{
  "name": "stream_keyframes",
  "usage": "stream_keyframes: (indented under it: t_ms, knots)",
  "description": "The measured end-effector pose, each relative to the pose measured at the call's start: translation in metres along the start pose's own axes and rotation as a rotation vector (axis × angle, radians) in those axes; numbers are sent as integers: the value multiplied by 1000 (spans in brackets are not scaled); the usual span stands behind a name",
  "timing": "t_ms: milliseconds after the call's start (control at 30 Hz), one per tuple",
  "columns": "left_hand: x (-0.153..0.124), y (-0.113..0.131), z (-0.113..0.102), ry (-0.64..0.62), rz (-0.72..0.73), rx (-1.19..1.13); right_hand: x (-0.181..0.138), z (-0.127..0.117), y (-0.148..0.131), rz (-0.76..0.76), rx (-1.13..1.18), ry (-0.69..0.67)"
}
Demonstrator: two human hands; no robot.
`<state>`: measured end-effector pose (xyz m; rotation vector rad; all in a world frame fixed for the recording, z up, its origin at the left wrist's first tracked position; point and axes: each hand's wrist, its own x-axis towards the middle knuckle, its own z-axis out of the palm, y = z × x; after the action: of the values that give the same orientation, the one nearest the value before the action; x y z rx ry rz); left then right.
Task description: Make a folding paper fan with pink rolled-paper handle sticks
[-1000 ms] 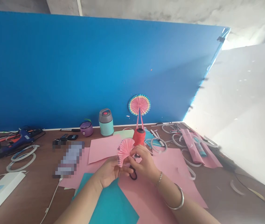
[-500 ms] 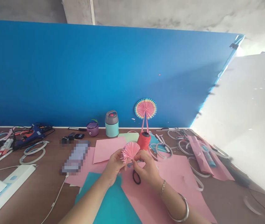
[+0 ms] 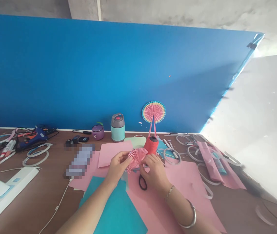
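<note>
Between my hands is a pink pleated paper fan (image 3: 136, 158), its folds spread in a half-round. My left hand (image 3: 118, 165) grips the fan's left edge between thumb and fingers. My right hand (image 3: 153, 169) pinches it at the lower right, where the folds gather. Black-handled scissors (image 3: 142, 183) lie under my right hand, with most of the blades hidden. Pink paper (image 3: 177, 191) and a teal sheet (image 3: 114, 208) are spread beneath my arms. Just behind the fan stands a red spool of thread (image 3: 150, 146).
A finished round paper fan (image 3: 153, 112) stands behind the spool. A teal flask (image 3: 118, 128) and purple pot (image 3: 98, 132) are at the back. Left lie a phone (image 3: 81, 159), a blue glue gun (image 3: 37, 138) and a power strip (image 3: 14, 195). White strip coils (image 3: 171, 156) lie right.
The pleated fan has spread wider and turned a little. My left hand has shifted up onto its left edge, while my right hand keeps its pinch. The camera view has moved slightly.
</note>
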<state>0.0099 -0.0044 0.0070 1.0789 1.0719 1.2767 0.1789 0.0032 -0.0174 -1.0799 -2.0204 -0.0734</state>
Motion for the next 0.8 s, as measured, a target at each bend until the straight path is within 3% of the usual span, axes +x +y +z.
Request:
stream_keyframes:
  t_ms: [367, 533, 800]
  knots:
    - [1, -6, 2, 122, -94, -129, 3, -1, -10, -132, -127, -41]
    - [3, -3, -1, 86, -80, -124, 2, -1, -7, -107, -155, -55]
    - [4, 2, -9, 63, 24, 164, 1, -1, 0, -67, -164, -79]
